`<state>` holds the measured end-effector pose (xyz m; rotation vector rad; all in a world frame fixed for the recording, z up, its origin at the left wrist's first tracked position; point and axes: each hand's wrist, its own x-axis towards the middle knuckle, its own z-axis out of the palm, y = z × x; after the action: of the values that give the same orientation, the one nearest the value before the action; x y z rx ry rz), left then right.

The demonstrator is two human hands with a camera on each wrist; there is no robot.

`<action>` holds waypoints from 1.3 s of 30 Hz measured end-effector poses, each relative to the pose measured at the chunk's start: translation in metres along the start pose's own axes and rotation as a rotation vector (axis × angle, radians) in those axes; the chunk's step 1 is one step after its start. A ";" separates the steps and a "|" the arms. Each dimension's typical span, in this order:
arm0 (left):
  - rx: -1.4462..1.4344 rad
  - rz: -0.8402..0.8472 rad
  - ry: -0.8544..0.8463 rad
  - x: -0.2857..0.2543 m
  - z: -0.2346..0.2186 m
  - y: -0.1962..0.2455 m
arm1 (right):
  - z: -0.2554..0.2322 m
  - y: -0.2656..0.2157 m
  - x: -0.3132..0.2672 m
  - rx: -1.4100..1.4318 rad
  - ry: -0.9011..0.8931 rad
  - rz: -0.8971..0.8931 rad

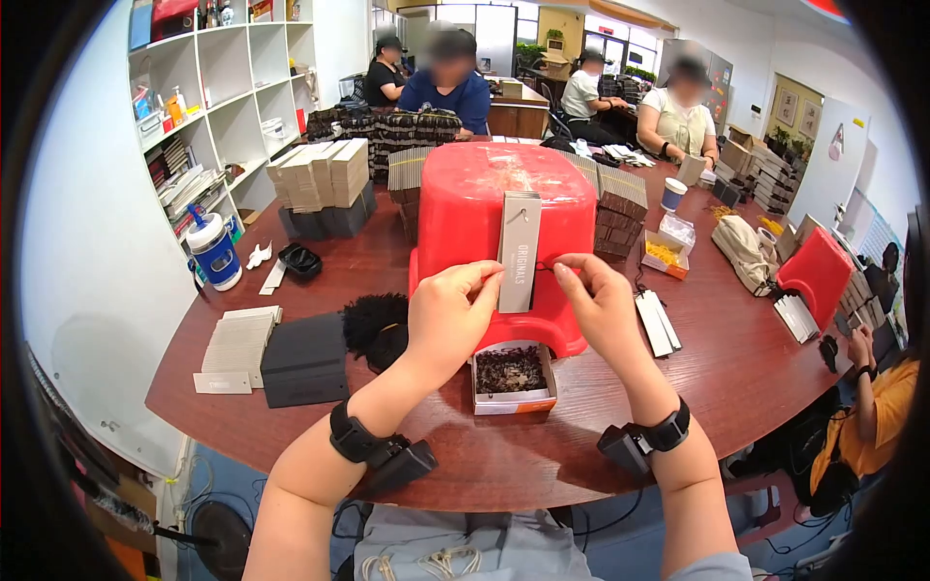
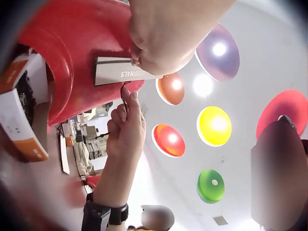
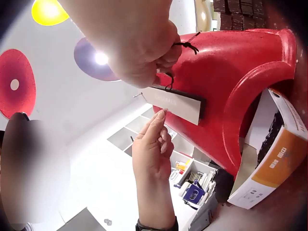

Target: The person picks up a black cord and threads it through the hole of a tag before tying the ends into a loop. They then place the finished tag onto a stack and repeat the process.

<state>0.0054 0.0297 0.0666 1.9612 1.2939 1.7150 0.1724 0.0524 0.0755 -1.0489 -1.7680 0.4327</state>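
A stack of long grey hang tags (image 1: pixel 519 242) printed "ORIGINALS" hangs upright on the side of an upturned red stool (image 1: pixel 453 208), with a metal pin at its top. At its left edge my left hand (image 1: pixel 450 308) pinches the front tag between thumb and forefinger. To the right of the stack my right hand (image 1: pixel 603 302) pinches a thin black cord (image 3: pixel 169 85), which loops beside the tags' edge. Its loose knotted end sticks out past the hand in the right wrist view. Below the stool's rim sits a small box (image 1: pixel 531 403) holding many black cords.
Fanned grey tags (image 1: pixel 237 349), a dark card stack (image 1: pixel 305 361) and a bundle of black cords (image 1: pixel 376 327) lie left. Taller tag stacks (image 1: pixel 325 174) stand behind. A blue-white jug (image 1: pixel 215 254) is far left. Right are loose tags (image 1: pixel 659 324) and a cloth pouch (image 1: pixel 744 254). Several people sit around.
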 end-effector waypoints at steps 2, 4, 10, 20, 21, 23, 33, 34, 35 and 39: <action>0.093 0.050 0.085 0.000 0.006 -0.003 | 0.003 -0.004 -0.001 -0.031 -0.011 -0.037; 0.147 0.024 0.099 0.000 0.006 0.001 | 0.007 -0.006 -0.001 -0.039 -0.023 -0.077; 0.140 -0.042 0.030 0.000 0.006 0.004 | 0.013 0.000 0.001 -0.098 -0.003 -0.163; -0.174 -0.120 -0.018 0.008 0.010 0.004 | -0.008 -0.015 0.006 -0.020 -0.269 0.077; -0.176 -0.119 -0.016 0.011 0.009 0.005 | -0.010 -0.015 0.006 0.001 -0.319 0.083; -0.420 -0.353 -0.169 0.016 0.006 0.006 | -0.016 -0.012 0.007 -0.084 -0.281 -0.001; -0.406 -0.328 -0.155 0.019 0.003 0.000 | -0.006 -0.040 0.018 0.310 0.000 -0.279; -0.421 -0.323 -0.155 0.019 0.003 0.000 | -0.001 -0.035 0.021 0.238 0.047 -0.288; -0.435 -0.318 -0.154 0.019 0.003 0.000 | 0.002 -0.032 0.022 0.215 0.061 -0.252; -0.351 -0.248 -0.140 0.019 0.005 -0.006 | 0.004 -0.020 0.014 0.135 0.035 -0.161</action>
<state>0.0054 0.0486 0.0743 1.6168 1.0524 1.5329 0.1583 0.0529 0.0952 -0.8091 -1.7515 0.4248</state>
